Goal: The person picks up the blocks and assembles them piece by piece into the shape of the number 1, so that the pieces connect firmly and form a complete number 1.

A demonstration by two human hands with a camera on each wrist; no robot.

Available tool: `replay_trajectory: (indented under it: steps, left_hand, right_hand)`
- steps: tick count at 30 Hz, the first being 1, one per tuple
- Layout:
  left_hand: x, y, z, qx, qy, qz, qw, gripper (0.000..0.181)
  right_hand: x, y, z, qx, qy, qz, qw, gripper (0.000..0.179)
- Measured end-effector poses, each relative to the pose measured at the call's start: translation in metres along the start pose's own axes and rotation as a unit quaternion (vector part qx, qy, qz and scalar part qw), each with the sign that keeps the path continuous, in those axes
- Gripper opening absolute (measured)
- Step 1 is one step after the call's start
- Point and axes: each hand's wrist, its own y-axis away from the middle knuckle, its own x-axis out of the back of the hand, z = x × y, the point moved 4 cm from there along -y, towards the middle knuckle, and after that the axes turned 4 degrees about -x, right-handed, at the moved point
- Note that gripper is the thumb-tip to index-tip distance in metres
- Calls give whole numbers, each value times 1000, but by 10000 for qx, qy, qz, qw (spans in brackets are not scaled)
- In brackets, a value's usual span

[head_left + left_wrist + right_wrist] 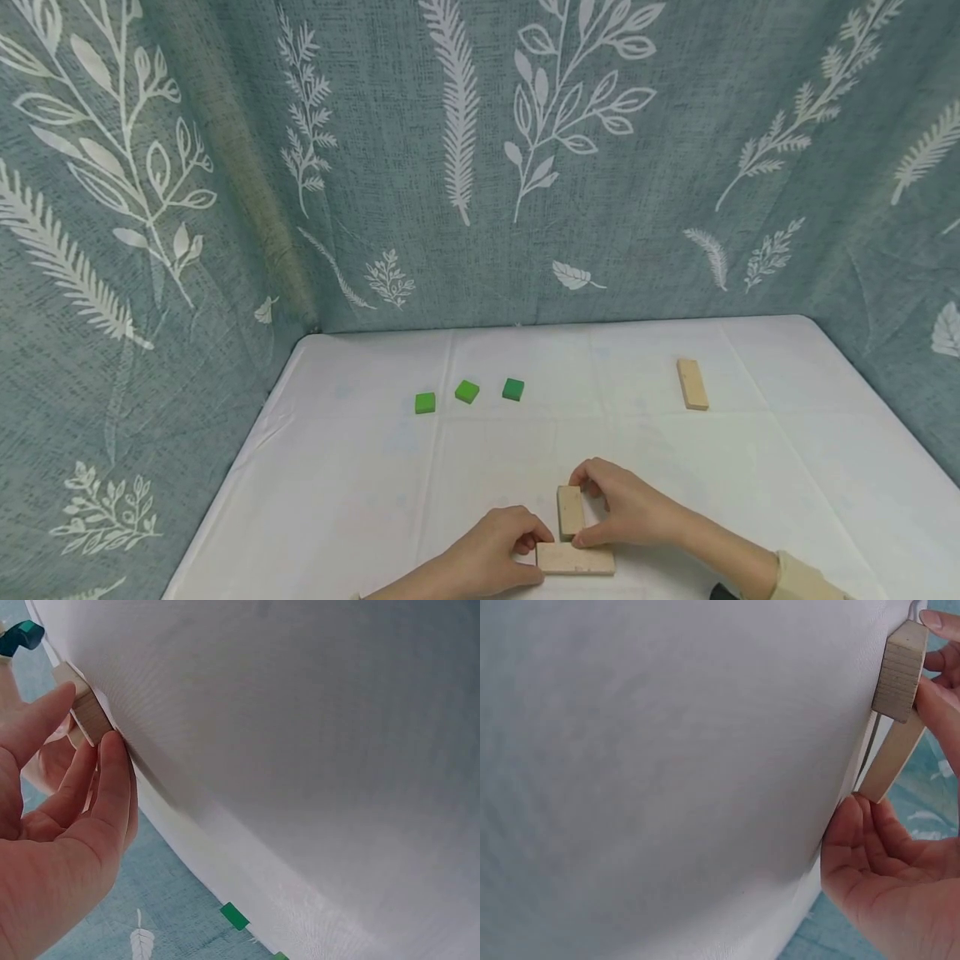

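Two pale wooden blocks form a T near the front of the white table. One block (581,560) lies crosswise, and my left hand (497,546) holds its left end between thumb and fingers. The other block (571,510) points away from me, its near end right at the crosswise block's back edge. My right hand (633,507) grips this second block lengthwise, fingers at the far end and thumb at the near end. In the right wrist view the fingertips (849,814) meet the far end of that block.
Three small green tiles lie in a loose row toward the back: a left one (425,403), a middle one (467,392) and a darker one (513,389). Another wooden block (692,384) lies at the back right. Patterned blue-green curtains (495,275) surround the table (337,467).
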Motion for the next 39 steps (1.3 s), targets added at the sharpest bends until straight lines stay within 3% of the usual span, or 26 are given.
replay_trajectory:
  steps: [11, 28, 39]
  left_hand:
    - [0, 0, 0, -63, -182, 41, 9998, 29]
    - [0, 0, 0, 82, -46, -11, 10000, 28]
    - [0, 0, 0, -17, -99, 48, 9999, 29]
  right_hand:
    - [1, 2, -3, 10, -28, -165, 9999, 60]
    - [-1, 2, -1, -35, -139, -304, 9994, 57]
    - [0, 4, 0, 114, -196, -329, 9992, 51]
